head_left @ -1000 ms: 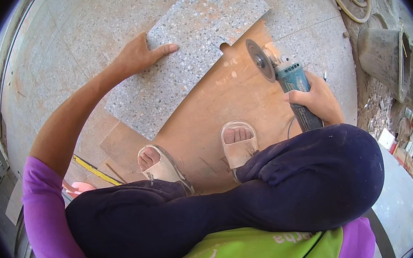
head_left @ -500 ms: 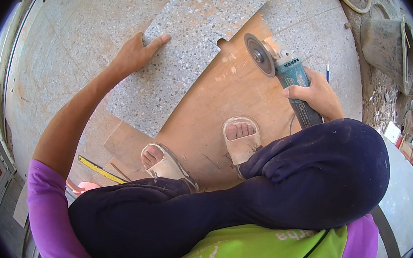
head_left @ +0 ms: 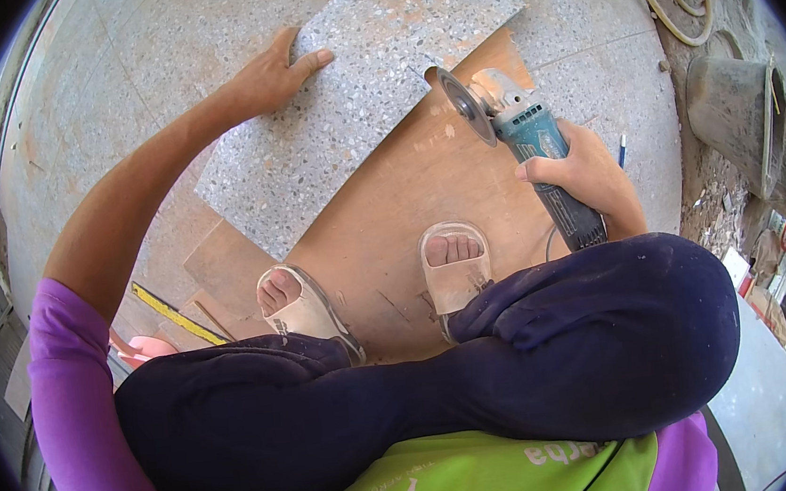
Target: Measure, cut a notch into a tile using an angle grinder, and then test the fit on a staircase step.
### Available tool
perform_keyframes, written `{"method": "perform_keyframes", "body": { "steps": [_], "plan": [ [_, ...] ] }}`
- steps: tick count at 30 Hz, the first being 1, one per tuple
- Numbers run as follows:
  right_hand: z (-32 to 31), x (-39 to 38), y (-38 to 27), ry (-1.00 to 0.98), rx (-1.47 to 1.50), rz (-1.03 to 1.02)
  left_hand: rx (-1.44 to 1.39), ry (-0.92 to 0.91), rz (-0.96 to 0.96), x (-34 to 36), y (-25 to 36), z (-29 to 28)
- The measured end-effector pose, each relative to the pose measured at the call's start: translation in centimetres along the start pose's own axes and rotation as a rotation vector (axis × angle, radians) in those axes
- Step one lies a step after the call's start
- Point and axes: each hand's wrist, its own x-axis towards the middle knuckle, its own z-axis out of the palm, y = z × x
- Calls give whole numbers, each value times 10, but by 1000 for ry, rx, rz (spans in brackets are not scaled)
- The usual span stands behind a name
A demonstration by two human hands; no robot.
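My right hand (head_left: 588, 175) is wrapped round the body of a teal and black angle grinder (head_left: 539, 141), thumb across its near side. The grinder's cutting disc (head_left: 467, 106) stands tilted close to a small rounded notch in the edge of a grey speckled terrazzo tile (head_left: 342, 108); whether it touches there I cannot tell. My left hand (head_left: 275, 79) grips the tile's left edge, thumb on top and the other fingers mostly hidden. The tile lies slanted over a brown wooden board (head_left: 389, 203).
My sandalled feet (head_left: 455, 268) rest on the board near the tile. A yellow measuring strip (head_left: 177, 314) lies at the left, beside something pink. A blue pencil-like stick (head_left: 622, 151) lies right of the grinder. Farther right are a dusty bucket (head_left: 730, 104) and a coiled hose (head_left: 674, 15).
The grinder has moved left and up, bringing its disc to the notch in the tile. My left hand keeps its hold on the tile's edge. The view has shifted slightly.
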Motion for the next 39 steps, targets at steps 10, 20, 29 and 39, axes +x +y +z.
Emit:
{"method": "perform_keyframes", "body": {
  "steps": [10,20,29,39],
  "plan": [
    [1,-7,-8,104,-155,-19,-64,-218,-91,11,8,-5],
    [4,-7,-20,104,-98,13,-47,-139,-31,11,1,1],
    [7,-5,-15,110,-41,6,-45,-165,-51,13,6,-3],
    [6,-4,-15,108,-50,36,-65,-200,-82,11,9,-6]
  ]
}}
